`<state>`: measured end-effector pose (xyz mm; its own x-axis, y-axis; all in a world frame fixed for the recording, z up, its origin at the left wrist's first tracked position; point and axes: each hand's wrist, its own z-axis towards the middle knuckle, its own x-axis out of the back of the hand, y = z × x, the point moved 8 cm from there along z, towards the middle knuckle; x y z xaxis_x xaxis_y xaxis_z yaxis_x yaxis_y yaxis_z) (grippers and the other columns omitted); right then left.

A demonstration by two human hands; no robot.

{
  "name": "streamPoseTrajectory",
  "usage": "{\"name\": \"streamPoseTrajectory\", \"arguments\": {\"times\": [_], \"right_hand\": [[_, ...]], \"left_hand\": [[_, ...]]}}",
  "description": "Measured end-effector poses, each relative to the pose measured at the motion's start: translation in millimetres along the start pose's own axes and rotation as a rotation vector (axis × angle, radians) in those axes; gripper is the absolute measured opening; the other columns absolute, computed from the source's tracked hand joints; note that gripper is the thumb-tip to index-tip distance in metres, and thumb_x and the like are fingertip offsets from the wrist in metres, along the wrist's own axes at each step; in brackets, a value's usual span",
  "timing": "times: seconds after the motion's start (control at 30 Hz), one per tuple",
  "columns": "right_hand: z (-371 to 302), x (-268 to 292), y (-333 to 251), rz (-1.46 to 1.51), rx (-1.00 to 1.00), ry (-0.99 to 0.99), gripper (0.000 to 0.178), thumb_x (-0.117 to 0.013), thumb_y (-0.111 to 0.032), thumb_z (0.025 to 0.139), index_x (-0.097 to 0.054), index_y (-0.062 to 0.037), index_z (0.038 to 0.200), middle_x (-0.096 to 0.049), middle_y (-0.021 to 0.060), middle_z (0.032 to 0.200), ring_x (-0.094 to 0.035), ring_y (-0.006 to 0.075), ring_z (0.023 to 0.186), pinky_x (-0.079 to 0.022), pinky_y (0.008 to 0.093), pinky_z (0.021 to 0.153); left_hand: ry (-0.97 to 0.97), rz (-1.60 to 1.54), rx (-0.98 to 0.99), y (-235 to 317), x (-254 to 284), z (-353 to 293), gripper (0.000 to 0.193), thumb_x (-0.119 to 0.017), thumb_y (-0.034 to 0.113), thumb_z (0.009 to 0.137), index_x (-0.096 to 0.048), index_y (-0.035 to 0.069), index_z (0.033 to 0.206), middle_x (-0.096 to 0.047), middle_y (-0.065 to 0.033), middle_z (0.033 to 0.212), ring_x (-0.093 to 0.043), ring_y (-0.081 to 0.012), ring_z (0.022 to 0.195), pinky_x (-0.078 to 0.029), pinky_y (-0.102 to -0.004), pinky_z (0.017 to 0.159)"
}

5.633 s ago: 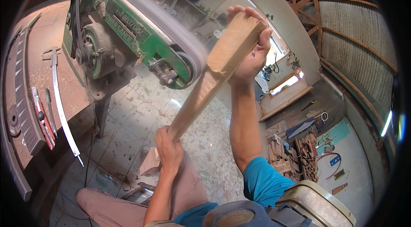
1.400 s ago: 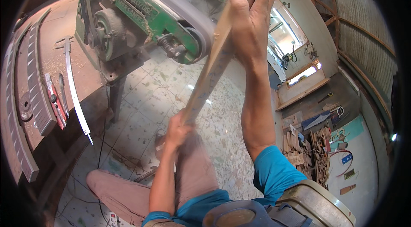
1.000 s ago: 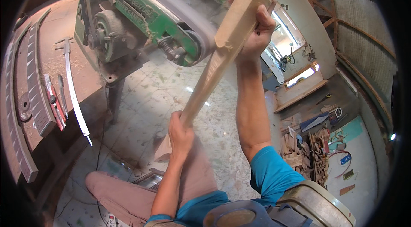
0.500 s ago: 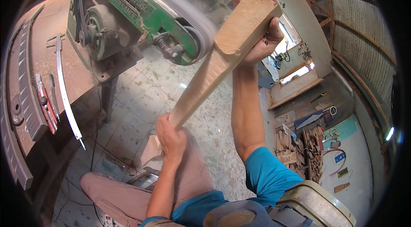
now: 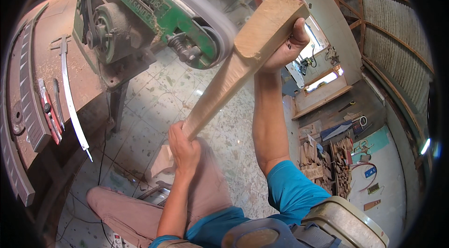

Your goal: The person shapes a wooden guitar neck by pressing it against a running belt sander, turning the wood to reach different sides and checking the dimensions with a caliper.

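A long, pale piece of shaped wood [image 5: 220, 86] runs slantwise between my hands, with a thick blocky end at the upper right and a slimmer shaft below. My right hand [image 5: 292, 44] wraps the thick end from behind, thumb on the near side and fingertips over the top. Around the lower end of the shaft closes my left hand [image 5: 184, 152]. A wooden block [image 5: 162, 161] shows beside that hand; whether it belongs to the same piece is hidden. The step in the wood lies against the rounded end of a green belt sander [image 5: 191, 37], whose belt is blurred.
On the dusty bench [image 5: 89, 82] at left lie a caliper [image 5: 64, 65], a red cutter knife [image 5: 48, 110], a slim dark tool [image 5: 58, 103] and long dark strips [image 5: 35, 122]. Stacked wood offcuts [image 5: 341, 154] stand at right. A power strip [image 5: 118, 240] and cables lie on the tiled floor.
My left hand and the lower end of the wood have shifted slightly left and up. The right hand holds nearly the same place at the sander.
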<state>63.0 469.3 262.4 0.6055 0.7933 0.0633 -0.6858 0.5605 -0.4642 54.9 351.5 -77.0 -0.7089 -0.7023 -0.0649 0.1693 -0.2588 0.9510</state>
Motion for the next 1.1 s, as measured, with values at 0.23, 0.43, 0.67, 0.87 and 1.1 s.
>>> {"name": "streamPoseTrajectory", "arguments": {"times": [0.23,0.43,0.67,0.87,1.1], "right_hand": [[0,-5,-4,-0.166,0.032,0.002,0.050,-0.046,-0.034,0.106,-0.047,0.0020,0.140,-0.052,0.0257,0.141,-0.052,0.0467,0.136,-0.052,0.0483,0.112],[0,-4,-4,-0.117,0.036,0.022,0.049,-0.047,-0.034,0.107,-0.048,0.0030,0.139,-0.056,0.0245,0.137,-0.055,0.0458,0.133,-0.054,0.0473,0.109],[0,-5,-3,-0.163,0.049,0.007,0.046,-0.045,-0.030,0.106,-0.049,0.0029,0.137,-0.055,0.0252,0.136,-0.056,0.0450,0.132,-0.055,0.0462,0.108],[1,-4,-1,-0.151,0.032,0.043,0.046,-0.043,-0.029,0.106,-0.048,0.0039,0.137,-0.055,0.0251,0.135,-0.058,0.0437,0.130,-0.056,0.0451,0.108],[0,-7,-3,-0.251,0.046,0.052,0.046,-0.042,-0.028,0.106,-0.048,0.0046,0.138,-0.055,0.0246,0.136,-0.057,0.0429,0.130,-0.055,0.0449,0.109]], "left_hand": [[-0.042,-0.020,0.003,-3,-1,3,0.037,-0.056,-0.004,0.080,-0.053,-0.004,0.117,-0.060,-0.0265,0.106,-0.058,-0.0470,0.102,-0.045,-0.0493,0.092],[-0.038,-0.031,-0.011,-6,2,4,0.035,-0.056,-0.003,0.081,-0.054,-0.003,0.116,-0.062,-0.0265,0.105,-0.060,-0.0471,0.098,-0.047,-0.0487,0.089],[-0.054,-0.046,-0.014,-4,5,8,0.034,-0.056,-0.003,0.082,-0.055,-0.003,0.115,-0.063,-0.0263,0.103,-0.061,-0.0465,0.096,-0.048,-0.0482,0.087],[-0.064,-0.060,-0.026,-5,4,8,0.033,-0.057,-0.003,0.081,-0.055,-0.002,0.114,-0.063,-0.0259,0.100,-0.062,-0.0459,0.094,-0.048,-0.0475,0.085],[-0.061,-0.075,-0.003,-6,4,11,0.030,-0.056,-0.002,0.081,-0.056,-0.001,0.111,-0.065,-0.0249,0.097,-0.062,-0.0454,0.091,-0.049,-0.0472,0.083]]}}
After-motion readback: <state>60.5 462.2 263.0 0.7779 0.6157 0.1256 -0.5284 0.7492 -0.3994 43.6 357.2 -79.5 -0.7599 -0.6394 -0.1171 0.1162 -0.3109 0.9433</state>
